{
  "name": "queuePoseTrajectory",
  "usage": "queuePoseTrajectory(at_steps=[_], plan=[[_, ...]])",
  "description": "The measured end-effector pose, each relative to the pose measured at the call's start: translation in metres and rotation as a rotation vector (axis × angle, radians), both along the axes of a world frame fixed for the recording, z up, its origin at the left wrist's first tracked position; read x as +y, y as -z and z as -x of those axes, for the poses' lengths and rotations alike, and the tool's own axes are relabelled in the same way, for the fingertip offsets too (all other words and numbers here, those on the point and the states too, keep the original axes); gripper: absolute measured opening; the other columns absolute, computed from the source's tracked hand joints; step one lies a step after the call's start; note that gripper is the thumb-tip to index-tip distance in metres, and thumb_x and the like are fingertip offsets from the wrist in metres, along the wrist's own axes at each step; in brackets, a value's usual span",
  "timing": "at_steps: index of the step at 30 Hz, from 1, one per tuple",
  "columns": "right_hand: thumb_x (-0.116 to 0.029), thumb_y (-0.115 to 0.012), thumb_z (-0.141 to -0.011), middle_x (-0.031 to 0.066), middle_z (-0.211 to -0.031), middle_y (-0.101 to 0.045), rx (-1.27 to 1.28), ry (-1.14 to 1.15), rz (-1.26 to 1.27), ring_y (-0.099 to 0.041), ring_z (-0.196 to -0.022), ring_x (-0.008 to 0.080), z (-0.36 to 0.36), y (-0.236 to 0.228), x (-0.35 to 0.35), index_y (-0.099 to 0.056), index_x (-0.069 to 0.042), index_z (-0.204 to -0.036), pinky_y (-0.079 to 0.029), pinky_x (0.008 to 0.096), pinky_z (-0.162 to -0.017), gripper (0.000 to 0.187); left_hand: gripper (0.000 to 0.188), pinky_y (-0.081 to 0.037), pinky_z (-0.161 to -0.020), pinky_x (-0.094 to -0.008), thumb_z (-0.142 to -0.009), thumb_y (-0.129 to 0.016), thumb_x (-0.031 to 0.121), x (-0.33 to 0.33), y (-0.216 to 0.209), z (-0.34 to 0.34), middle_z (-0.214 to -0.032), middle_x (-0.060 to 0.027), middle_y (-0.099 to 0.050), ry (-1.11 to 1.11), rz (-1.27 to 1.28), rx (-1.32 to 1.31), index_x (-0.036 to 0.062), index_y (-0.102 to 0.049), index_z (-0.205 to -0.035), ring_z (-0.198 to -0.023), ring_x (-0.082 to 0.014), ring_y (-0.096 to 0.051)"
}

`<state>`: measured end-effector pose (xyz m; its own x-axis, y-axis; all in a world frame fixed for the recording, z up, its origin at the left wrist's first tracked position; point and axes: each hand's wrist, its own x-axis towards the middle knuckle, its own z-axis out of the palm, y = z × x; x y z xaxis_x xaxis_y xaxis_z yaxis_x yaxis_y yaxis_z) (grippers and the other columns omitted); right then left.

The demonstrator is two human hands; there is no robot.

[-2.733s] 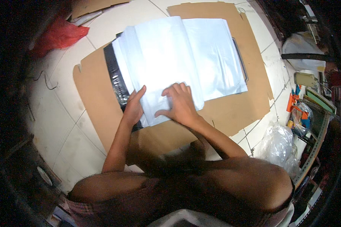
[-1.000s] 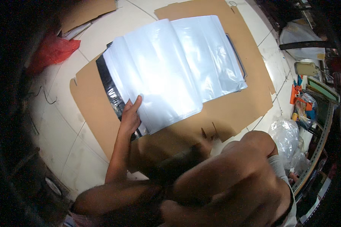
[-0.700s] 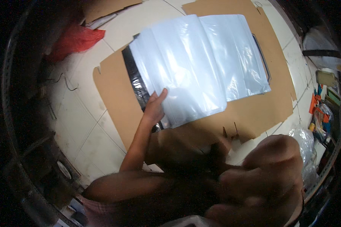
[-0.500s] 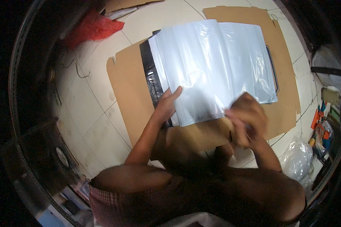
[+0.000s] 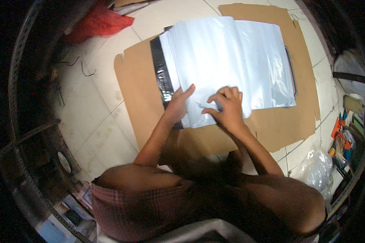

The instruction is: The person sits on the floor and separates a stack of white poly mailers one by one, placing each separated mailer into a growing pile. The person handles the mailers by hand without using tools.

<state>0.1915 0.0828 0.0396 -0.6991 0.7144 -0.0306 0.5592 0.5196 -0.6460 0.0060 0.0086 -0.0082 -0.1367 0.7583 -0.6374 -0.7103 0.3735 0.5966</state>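
Note:
A thick stack of shiny white plastic bags (image 5: pixel 211 52) lies on the flattened cardboard (image 5: pixel 138 89), its left part fanned into many layers. My left hand (image 5: pixel 177 106) grips the near left edge of the stack, thumb on top and the other fingers hidden beneath. Over the near part of the top bag hovers my right hand (image 5: pixel 230 108), thumb and forefinger curved and apart, with nothing seen between them. I cannot tell whether its fingertips touch the plastic. Black plastic (image 5: pixel 161 69) sticks out from under the stack on the left.
Pale floor tiles (image 5: pixel 101 133) surround the cardboard. A red plastic bag (image 5: pixel 105 24) lies at the far left. To the right are clear plastic wrap (image 5: pixel 315 170) and several small orange and blue items (image 5: pixel 340 131). My bent knees (image 5: pixel 142 178) flank the near side.
My right hand has moved left from the stack's near right edge onto its top, its fingers now apart. My left hand keeps its grip on the left edge.

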Motion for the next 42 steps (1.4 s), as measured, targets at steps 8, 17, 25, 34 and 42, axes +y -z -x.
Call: queuePoseTrajectory(at_steps=[8, 17, 25, 34, 42], plan=[[-0.013, -0.065, -0.095, -0.0054, -0.088, -0.058, 0.325, 0.361, 0.783, -0.050, -0.080, 0.0048, -0.049, -0.016, 0.041, -0.064, -0.008, -0.091, -0.040, 0.0210, -0.076, 0.006, 0.054, -0.047, -0.102, -0.0403, -0.100, -0.060, 0.026, 0.001, 0.005, 0.000, -0.132, -0.0132, -0.055, 0.005, -0.034, -0.018, -0.0021, -0.039, -0.141, -0.120, -0.0237, -0.056], [-0.013, -0.060, -0.097, 0.0104, -0.115, -0.055, 0.792, 1.206, 0.195, -0.056, -0.106, 0.0220, -0.174, -0.016, 0.087, -0.047, -0.006, -0.128, -0.049, 0.0367, -0.092, 0.035, 0.052, -0.047, -0.103, -0.0397, -0.100, -0.060, 0.025, 0.000, 0.006, -0.001, -0.130, -0.0135, -0.056, -0.004, -0.004, -0.050, -0.0028, -0.040, -0.139, -0.120, -0.0227, -0.056], [-0.018, -0.081, -0.077, 0.0164, -0.124, -0.051, 0.285, 0.401, -0.538, -0.050, -0.117, 0.0325, -0.069, -0.063, 0.052, -0.047, -0.002, -0.127, -0.041, 0.0460, -0.101, 0.063, 0.053, -0.047, -0.102, -0.0405, -0.100, -0.059, 0.028, 0.000, -0.001, 0.000, -0.131, -0.0140, -0.056, 0.009, -0.018, -0.028, -0.0025, -0.040, -0.139, -0.119, -0.0228, -0.057], [-0.038, -0.089, -0.059, 0.0071, -0.098, -0.055, -0.045, -0.064, -0.087, -0.050, -0.096, 0.0296, 0.002, -0.002, 0.014, -0.064, -0.012, -0.096, -0.036, 0.0415, -0.084, 0.052, 0.061, -0.043, -0.105, -0.0356, -0.100, -0.059, 0.034, 0.002, 0.002, 0.000, -0.135, -0.0159, -0.053, 0.025, -0.079, -0.047, -0.0063, -0.040, -0.141, -0.124, -0.0220, -0.052], [-0.016, -0.072, -0.087, -0.0020, -0.078, -0.058, 0.305, 0.284, 0.523, -0.051, -0.080, 0.0140, -0.029, 0.002, 0.033, -0.068, -0.011, -0.085, -0.038, 0.0310, -0.076, 0.007, 0.057, -0.044, -0.106, -0.0422, -0.105, -0.046, 0.039, 0.002, 0.005, 0.000, -0.136, -0.0187, -0.053, -0.037, -0.096, -0.157, -0.0054, -0.040, -0.140, -0.123, -0.0276, -0.055]])
